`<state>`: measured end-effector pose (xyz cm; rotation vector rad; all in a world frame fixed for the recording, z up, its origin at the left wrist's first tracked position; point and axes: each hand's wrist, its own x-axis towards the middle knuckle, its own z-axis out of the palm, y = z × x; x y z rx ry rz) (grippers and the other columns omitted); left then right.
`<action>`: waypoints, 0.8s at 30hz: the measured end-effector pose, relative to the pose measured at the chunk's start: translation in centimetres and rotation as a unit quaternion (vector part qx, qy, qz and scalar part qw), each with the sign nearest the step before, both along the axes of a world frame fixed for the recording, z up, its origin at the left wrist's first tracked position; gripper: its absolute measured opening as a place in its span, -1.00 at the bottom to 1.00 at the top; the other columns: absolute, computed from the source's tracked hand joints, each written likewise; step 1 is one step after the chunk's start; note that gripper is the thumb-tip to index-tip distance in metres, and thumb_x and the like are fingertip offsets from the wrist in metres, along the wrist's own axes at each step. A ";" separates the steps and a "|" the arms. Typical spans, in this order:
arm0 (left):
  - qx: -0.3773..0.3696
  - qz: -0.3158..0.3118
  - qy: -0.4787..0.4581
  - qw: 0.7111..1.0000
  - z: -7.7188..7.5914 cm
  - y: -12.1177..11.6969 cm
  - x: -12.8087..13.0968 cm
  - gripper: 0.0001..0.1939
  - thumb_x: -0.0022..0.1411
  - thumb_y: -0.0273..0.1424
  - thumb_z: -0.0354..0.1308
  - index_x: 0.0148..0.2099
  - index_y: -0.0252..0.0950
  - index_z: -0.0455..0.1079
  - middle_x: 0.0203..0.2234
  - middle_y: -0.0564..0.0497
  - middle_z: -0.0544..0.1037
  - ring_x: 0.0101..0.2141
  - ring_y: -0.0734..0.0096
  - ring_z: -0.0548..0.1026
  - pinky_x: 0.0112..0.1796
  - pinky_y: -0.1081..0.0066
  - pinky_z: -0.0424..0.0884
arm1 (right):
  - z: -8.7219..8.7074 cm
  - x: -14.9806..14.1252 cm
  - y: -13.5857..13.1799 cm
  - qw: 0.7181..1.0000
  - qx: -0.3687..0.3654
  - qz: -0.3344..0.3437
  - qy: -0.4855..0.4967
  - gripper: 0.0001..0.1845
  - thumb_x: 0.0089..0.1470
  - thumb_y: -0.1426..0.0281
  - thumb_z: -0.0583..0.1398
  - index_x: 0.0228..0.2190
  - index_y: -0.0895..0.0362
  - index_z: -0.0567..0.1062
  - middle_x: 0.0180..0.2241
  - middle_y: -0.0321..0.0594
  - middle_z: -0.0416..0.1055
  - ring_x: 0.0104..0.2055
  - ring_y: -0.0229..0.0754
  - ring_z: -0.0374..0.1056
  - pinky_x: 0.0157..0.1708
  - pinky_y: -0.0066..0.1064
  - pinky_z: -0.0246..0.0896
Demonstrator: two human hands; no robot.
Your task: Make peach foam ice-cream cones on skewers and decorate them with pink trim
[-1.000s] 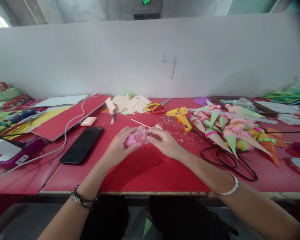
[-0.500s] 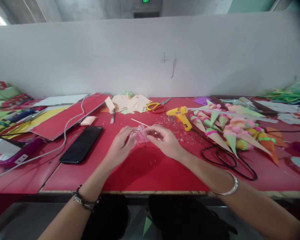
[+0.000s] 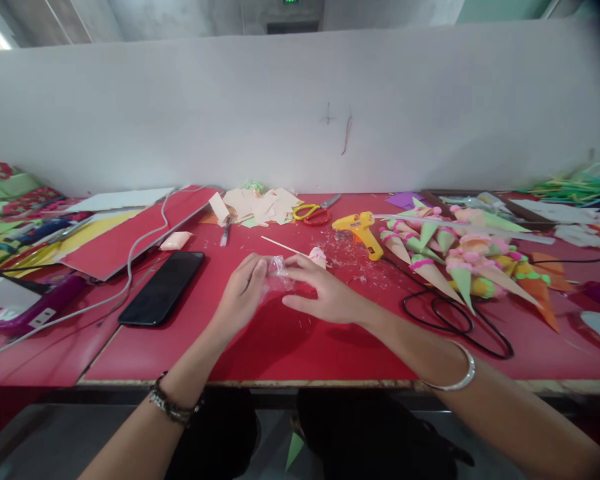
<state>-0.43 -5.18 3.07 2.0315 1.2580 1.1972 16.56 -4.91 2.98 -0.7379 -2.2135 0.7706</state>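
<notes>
Over the middle of the red table, my left hand (image 3: 243,283) is closed on a crumpled clear plastic bag (image 3: 278,272). My right hand (image 3: 325,291) is just to its right, thumb and fingers apart. Its fingertips reach the edge of the bag; I cannot tell whether they touch it. Behind my right hand lies a small pale pink lump (image 3: 318,256), partly hidden by the fingers. A thin wooden stick (image 3: 283,244) lies on the table just beyond both hands.
A black phone (image 3: 163,288) lies left of my hands. Yellow-handled scissors (image 3: 313,213) and cream paper pieces (image 3: 263,205) are at the back. A yellow glue gun (image 3: 360,233), its looped black cord (image 3: 445,327) and several paper cones (image 3: 463,280) lie to the right.
My right hand has opened and spread its fingers. The pink lump now shows beyond it on the table, and the bag between my hands looks clearer and less pink.
</notes>
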 end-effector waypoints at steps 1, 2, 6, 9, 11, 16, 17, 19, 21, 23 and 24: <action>0.003 -0.008 -0.008 1.000 0.0 -0.1 0.1 -0.69 0.26 -0.31 -0.23 -0.31 -0.29 0.31 -0.42 0.02 0.35 -0.36 0.47 0.33 -0.28 0.45 0.26 | -0.1 -0.1 0.0 1.000 -0.012 0.009 -0.001 -0.65 -0.02 0.33 0.12 -0.12 0.07 0.36 -0.07 -0.15 0.16 0.01 -0.17 0.13 0.04 -0.25 0.02; 0.005 -0.018 -0.016 1.000 0.0 -0.2 0.2 -0.68 0.26 -0.30 -0.24 -0.28 -0.28 0.32 -0.38 0.00 0.35 -0.32 0.45 0.34 -0.24 0.43 0.27 | -0.3 -0.2 0.0 1.000 -0.019 0.017 -0.001 -0.65 -0.02 0.33 0.13 -0.13 0.06 0.36 -0.05 -0.15 0.15 0.02 -0.17 0.12 0.04 -0.25 0.02; -0.034 -0.040 -0.051 0.997 -0.1 -0.3 0.4 -0.61 0.25 -0.22 -0.28 -0.15 -0.24 0.33 -0.23 -0.05 0.34 -0.21 0.40 0.34 -0.19 0.39 0.30 | -0.7 -0.6 0.1 0.999 -0.020 0.027 0.025 -0.69 -0.05 0.36 0.15 -0.19 0.05 0.42 -0.09 -0.16 0.23 -0.03 -0.16 0.18 -0.01 -0.27 0.07; -0.109 -0.027 -0.111 0.987 -0.4 0.0 0.2 -0.60 0.22 -0.17 -0.24 -0.05 -0.22 0.26 -0.25 -0.03 0.38 -0.26 0.41 0.38 -0.28 0.43 0.35 | -0.5 -0.6 0.3 0.996 -0.013 -0.027 0.087 -0.80 -0.01 0.39 0.12 -0.30 0.06 0.49 -0.31 -0.24 0.34 -0.20 -0.23 0.27 -0.12 -0.32 0.16; -0.149 -0.023 -0.168 0.974 -0.6 0.2 0.0 -0.62 0.19 -0.16 -0.16 -0.05 -0.24 0.24 -0.32 -0.01 0.41 -0.34 0.45 0.39 -0.34 0.45 0.36 | -0.4 -0.5 0.5 0.990 -0.020 -0.066 0.123 -0.78 0.01 0.43 0.08 -0.30 0.05 0.49 -0.36 -0.26 0.35 -0.25 -0.26 0.27 -0.16 -0.34 0.17; -0.157 -0.008 -0.149 0.976 -0.3 0.1 0.0 -0.75 0.13 -0.22 -0.02 -0.35 -0.32 0.31 -0.55 0.09 0.34 -0.53 0.57 0.28 -0.50 0.55 0.24 | -0.5 -0.1 1.0 0.983 -0.113 -0.045 0.137 -0.64 -0.04 0.54 0.04 -0.21 0.03 0.45 -0.28 -0.28 0.40 -0.20 -0.25 0.29 -0.18 -0.34 0.18; -0.133 0.012 -0.130 0.982 -0.1 0.0 0.1 -0.76 0.13 -0.24 -0.01 -0.39 -0.32 0.29 -0.57 0.11 0.32 -0.54 0.58 0.26 -0.50 0.56 0.22 | -0.5 -0.1 1.0 0.981 -0.136 -0.031 0.135 -0.63 -0.06 0.54 0.04 -0.21 0.04 0.46 -0.28 -0.28 0.41 -0.19 -0.25 0.29 -0.18 -0.34 0.18; -0.080 0.056 -0.103 0.990 0.1 -0.1 0.2 -0.79 0.12 -0.27 -0.01 -0.41 -0.32 0.27 -0.58 0.12 0.30 -0.54 0.58 0.24 -0.50 0.56 0.19 | -0.6 -0.1 1.0 0.977 -0.172 -0.009 0.122 -0.63 -0.08 0.54 0.04 -0.21 0.07 0.46 -0.29 -0.29 0.43 -0.23 -0.26 0.31 -0.20 -0.35 0.19; -0.044 0.088 -0.081 0.992 0.2 -0.2 0.2 -0.81 0.13 -0.28 -0.02 -0.40 -0.31 0.25 -0.58 0.13 0.30 -0.55 0.58 0.23 -0.50 0.55 0.18 | -0.7 -0.2 0.8 0.975 -0.196 0.006 0.106 -0.61 -0.09 0.53 0.05 -0.19 0.08 0.45 -0.29 -0.29 0.43 -0.27 -0.28 0.31 -0.23 -0.37 0.20; -0.024 0.101 -0.061 0.993 0.2 -0.3 0.3 -0.81 0.15 -0.28 -0.05 -0.39 -0.30 0.24 -0.57 0.13 0.31 -0.55 0.57 0.24 -0.49 0.54 0.18 | -0.7 -0.4 0.5 0.973 -0.209 0.015 0.099 -0.60 -0.08 0.52 0.04 -0.16 0.08 0.43 -0.30 -0.30 0.43 -0.30 -0.30 0.30 -0.27 -0.40 0.20; -0.018 0.102 -0.050 0.993 0.1 -0.4 0.3 -0.80 0.15 -0.28 -0.06 -0.39 -0.29 0.24 -0.57 0.13 0.31 -0.55 0.57 0.24 -0.49 0.54 0.18 | -0.7 -0.4 0.4 0.972 -0.211 0.018 0.097 -0.60 -0.07 0.51 0.04 -0.15 0.08 0.42 -0.31 -0.31 0.43 -0.31 -0.30 0.30 -0.28 -0.41 0.20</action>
